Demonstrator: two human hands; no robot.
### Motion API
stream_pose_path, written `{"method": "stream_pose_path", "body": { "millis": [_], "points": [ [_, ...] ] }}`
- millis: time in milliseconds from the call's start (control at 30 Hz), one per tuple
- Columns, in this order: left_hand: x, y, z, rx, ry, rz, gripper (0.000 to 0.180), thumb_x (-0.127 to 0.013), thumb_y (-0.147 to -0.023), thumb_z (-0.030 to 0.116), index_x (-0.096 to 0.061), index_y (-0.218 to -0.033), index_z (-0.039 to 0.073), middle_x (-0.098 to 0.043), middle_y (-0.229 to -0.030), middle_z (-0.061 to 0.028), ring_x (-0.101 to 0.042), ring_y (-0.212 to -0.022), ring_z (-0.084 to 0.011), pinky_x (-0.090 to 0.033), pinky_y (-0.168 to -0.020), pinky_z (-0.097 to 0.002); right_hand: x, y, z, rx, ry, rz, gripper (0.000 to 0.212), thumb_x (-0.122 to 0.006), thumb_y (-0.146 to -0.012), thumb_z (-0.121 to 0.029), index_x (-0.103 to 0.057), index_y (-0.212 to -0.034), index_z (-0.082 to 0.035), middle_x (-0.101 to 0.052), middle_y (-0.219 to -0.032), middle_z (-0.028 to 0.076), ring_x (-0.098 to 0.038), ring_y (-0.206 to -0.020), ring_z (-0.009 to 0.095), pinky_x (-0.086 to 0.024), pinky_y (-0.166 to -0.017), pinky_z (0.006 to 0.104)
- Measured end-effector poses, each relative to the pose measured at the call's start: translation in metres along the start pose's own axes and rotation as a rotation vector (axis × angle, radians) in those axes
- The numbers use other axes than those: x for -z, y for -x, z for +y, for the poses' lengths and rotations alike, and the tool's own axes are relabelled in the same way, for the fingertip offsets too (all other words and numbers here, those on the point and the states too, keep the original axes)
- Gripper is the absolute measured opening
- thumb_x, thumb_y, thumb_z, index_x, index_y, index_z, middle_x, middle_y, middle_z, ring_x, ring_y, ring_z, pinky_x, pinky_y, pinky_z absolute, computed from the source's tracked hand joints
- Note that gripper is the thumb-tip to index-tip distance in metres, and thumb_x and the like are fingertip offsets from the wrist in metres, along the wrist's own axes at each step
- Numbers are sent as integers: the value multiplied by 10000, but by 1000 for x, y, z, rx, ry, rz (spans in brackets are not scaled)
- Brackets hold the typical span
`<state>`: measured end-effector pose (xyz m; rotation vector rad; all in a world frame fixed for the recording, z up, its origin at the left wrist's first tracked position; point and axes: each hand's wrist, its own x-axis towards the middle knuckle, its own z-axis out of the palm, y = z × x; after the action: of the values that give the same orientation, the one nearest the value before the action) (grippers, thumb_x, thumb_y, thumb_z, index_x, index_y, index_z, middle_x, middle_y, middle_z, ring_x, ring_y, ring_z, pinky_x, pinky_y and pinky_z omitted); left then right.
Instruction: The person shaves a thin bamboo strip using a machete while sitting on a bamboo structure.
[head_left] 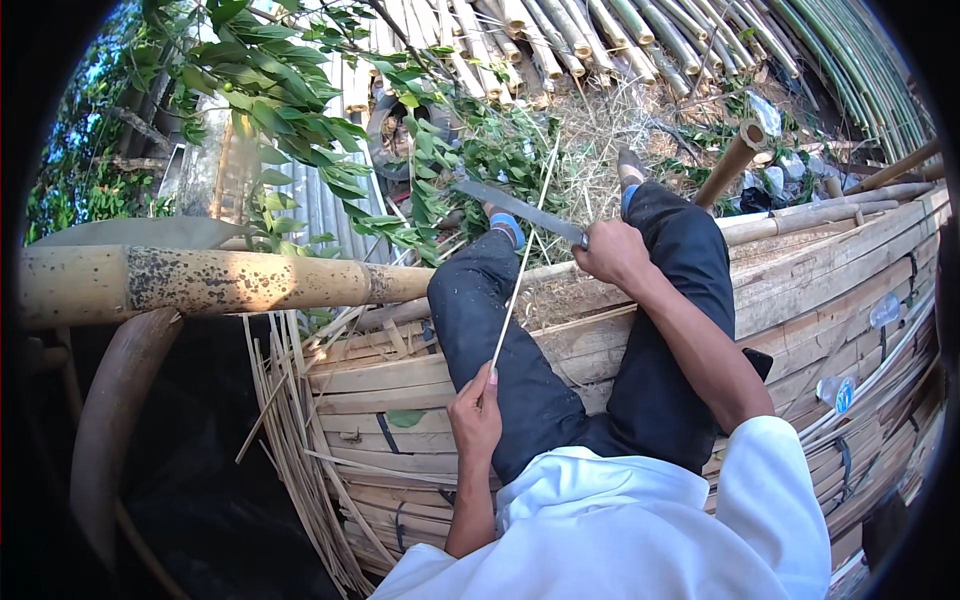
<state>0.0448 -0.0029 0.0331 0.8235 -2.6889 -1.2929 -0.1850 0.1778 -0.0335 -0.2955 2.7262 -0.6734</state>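
My left hand (475, 418) is closed round the lower end of a long, thin bamboo strip (524, 262), which rises past my left knee toward the leaves. In my right hand (612, 252), above my right knee, the fingers wrap the handle of a machete (525, 211). Its long grey blade points to the left and slightly away from me. The blade crosses the strip in the picture; I cannot tell whether the two touch. Most of the machete's handle is hidden inside my fist.
I sit on stacked, flat bamboo slats (400, 377). Thin strips (290, 400) hang at the left, beside a thick bamboo pole (240, 280). Leafy branches (270, 90) reach in above. Cut bamboo poles (600, 30) lie ahead; a bamboo post (728, 165) stands at the right, plastic bottles (836, 392) nearer.
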Motion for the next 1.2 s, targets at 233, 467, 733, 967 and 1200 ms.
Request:
{"method": "stream_pose_path", "body": {
  "millis": [233,467,733,967,1200],
  "points": [
    [2,-3,-13,-55,0,36,271,-572,-938,174,-642,-1105,-28,-689,-936,-181,-663,-818,-208,-497,-723,-297,2,2,-8,17,-41,-72,298,-610,-712,-298,-692,-747,-14,-652,-719,223,-662,-730,374,-529,-688,452],
    [6,-13,7,223,444,-154,289,-492,-988,247,-616,-1084,5,-479,-645,31,-399,-532,-28,-313,-472,-187,-16,-3,11,-125,-897,91,272,-659,-762,-256,-648,-762,16,-574,-578,68,-499,-482,146,-428,-497,326],
    [-21,-31,22,220,504,-314,258,-436,-1007,294,-570,-1012,74,-393,-591,67,-305,-459,5,-228,-402,-169,-14,29,-15,-16,-1279,-204,301,-656,-874,-324,-639,-814,-29,-425,-498,-55,-389,-419,40,-281,-399,232],
    [-37,-32,36,166,454,-381,269,-446,-1004,293,-572,-1087,71,-433,-629,55,-340,-497,-1,-257,-425,-167,-14,29,-10,93,-1336,-223,253,-643,-893,-272,-639,-807,-34,-421,-494,-61,-370,-424,30,-260,-402,233],
    [-43,-33,37,203,485,-439,245,-447,-1004,285,-562,-1028,70,-425,-630,58,-338,-497,-8,-260,-428,-172,-3,28,-11,97,-1474,-242,231,-660,-884,-232,-620,-778,-30,-424,-490,-50,-376,-412,35,-270,-398,221]
  ]
}}
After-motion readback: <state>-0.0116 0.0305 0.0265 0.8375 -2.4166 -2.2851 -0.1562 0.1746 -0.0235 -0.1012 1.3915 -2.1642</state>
